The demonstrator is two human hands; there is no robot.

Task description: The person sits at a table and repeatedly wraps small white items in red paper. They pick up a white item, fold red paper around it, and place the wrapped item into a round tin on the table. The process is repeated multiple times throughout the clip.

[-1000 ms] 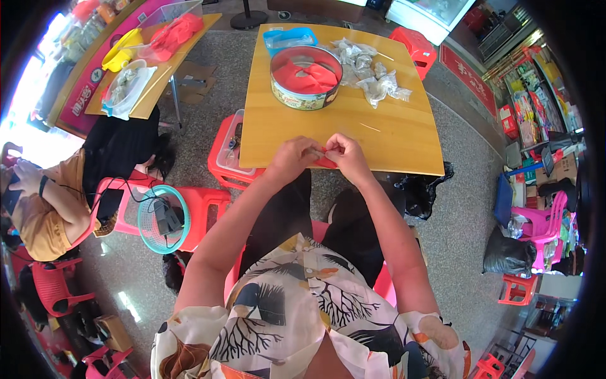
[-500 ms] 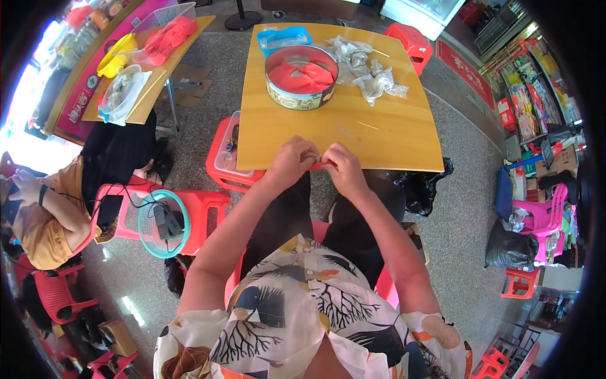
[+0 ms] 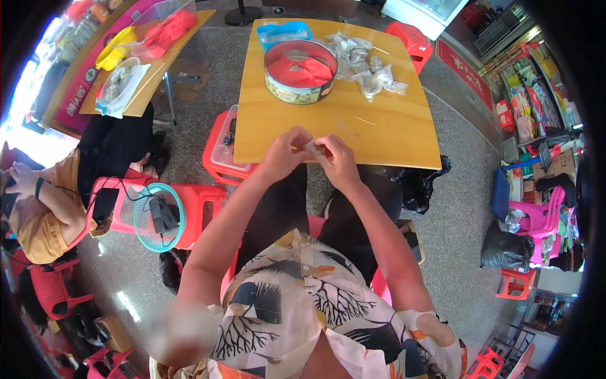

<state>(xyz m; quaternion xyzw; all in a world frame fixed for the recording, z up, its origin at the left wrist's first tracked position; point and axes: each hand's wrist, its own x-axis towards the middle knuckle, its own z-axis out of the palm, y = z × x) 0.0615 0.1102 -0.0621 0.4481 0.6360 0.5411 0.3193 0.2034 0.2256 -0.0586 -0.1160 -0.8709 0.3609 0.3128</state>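
At the near edge of the wooden table (image 3: pixel 341 132), my left hand (image 3: pixel 287 153) and my right hand (image 3: pixel 339 162) meet with fingertips pinched together. Between them they hold a small pale, crumpled piece (image 3: pixel 312 148); its kind is too small to make out. Beyond my hands stands a round tin (image 3: pixel 299 95) with red plastic (image 3: pixel 309 74) inside it. Crumpled whitish plastic bags (image 3: pixel 377 81) lie to the tin's right, and a blue tray (image 3: pixel 284 31) sits behind it. A thin pale stick (image 3: pixel 365 120) rests on the tabletop to the right.
Left of the table, a red stool (image 3: pixel 218 165) carries a clear plastic box. A turquoise basket (image 3: pixel 159 237) with a dark device stands on red stools farther left. A seated person (image 3: pixel 50 211) is at the left. Another table (image 3: pixel 154 82) holds a yellow bowl (image 3: pixel 115 49).
My hands have risen slightly, with the fingers now more arched around the pale piece. A bit of red seen under my fingers earlier no longer shows.
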